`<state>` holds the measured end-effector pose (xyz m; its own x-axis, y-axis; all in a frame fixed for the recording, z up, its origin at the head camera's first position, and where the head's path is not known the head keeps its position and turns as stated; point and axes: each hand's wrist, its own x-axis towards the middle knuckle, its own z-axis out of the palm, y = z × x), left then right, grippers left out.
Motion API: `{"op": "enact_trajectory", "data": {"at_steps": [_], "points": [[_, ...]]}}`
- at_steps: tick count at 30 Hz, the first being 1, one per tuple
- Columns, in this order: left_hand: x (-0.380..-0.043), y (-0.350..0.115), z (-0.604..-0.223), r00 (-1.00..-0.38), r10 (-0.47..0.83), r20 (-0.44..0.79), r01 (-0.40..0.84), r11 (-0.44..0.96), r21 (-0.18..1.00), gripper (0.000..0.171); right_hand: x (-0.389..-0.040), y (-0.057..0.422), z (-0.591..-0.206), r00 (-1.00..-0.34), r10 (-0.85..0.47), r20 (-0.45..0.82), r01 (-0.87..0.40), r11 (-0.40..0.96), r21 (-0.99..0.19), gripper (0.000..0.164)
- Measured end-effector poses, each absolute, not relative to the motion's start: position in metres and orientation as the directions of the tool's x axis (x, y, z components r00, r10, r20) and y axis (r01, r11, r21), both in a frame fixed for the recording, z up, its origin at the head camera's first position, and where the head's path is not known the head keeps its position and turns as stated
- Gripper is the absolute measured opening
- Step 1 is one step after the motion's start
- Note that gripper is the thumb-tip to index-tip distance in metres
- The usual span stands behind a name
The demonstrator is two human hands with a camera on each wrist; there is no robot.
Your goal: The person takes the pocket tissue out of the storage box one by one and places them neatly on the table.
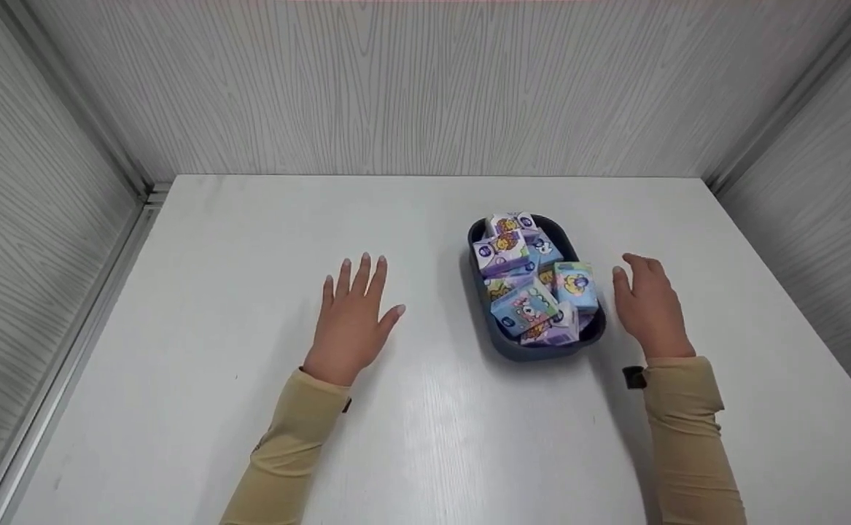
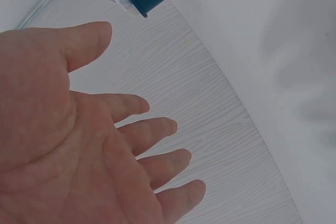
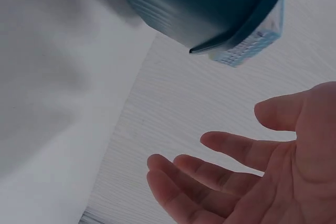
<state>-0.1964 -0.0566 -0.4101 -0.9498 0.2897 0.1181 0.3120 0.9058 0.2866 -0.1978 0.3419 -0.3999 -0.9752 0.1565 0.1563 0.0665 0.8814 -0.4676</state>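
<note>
A dark blue-grey oval tub (image 1: 523,353) stands right of the middle of the table, piled with several small printed boxes in purple, blue and white. One light blue box (image 1: 576,286) leans at the tub's right rim; another blue box (image 1: 523,308) lies on top of the heap. My left hand (image 1: 350,324) is spread over the table left of the tub, fingers straight and nothing in it. Just right of the tub is my right hand (image 1: 647,302), fingers loosely bent, thumb toward the rim. In the right wrist view its palm (image 3: 294,182) holds nothing, with a gap to the tub wall (image 3: 199,9).
The white table (image 1: 177,306) is bounded by a grey wood-grain panel (image 1: 425,87) at the back. Similar panels rise at the left (image 1: 24,182) and right (image 1: 819,168). Tan sleeves cover both forearms, and a small black piece (image 1: 634,377) shows at the right cuff.
</note>
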Motion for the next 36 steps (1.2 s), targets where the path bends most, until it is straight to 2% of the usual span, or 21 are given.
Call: {"op": "enact_trajectory", "data": {"at_steps": [6, 15, 29, 36], "points": [[-0.197, -0.056, -0.410, -0.952, 0.293, 0.090, 0.306, 0.901, 0.308, 0.071, -0.202, 0.346, -0.409, -0.985, 0.105, 0.137, 0.028, 0.879, -0.475, 0.047], [-0.196, -0.056, -0.409, -0.952, 0.295, 0.087, 0.306, 0.889, 0.341, 0.070, -0.206, 0.345, -0.416, -0.998, 0.045, 0.051, 0.011, 0.849, -0.528, 0.046], [-0.196, -0.054, -0.410, -0.948, 0.302, 0.098, 0.317, 0.886, 0.337, 0.069, -0.211, 0.340, -0.424, -0.998, 0.060, 0.029, 0.031, 0.800, -0.599, 0.047], [-0.196, -0.050, -0.408, -0.927, 0.350, 0.136, 0.375, 0.867, 0.328, 0.066, -0.215, 0.330, -0.427, -0.995, 0.095, 0.013, 0.069, 0.801, -0.594, 0.049]]}}
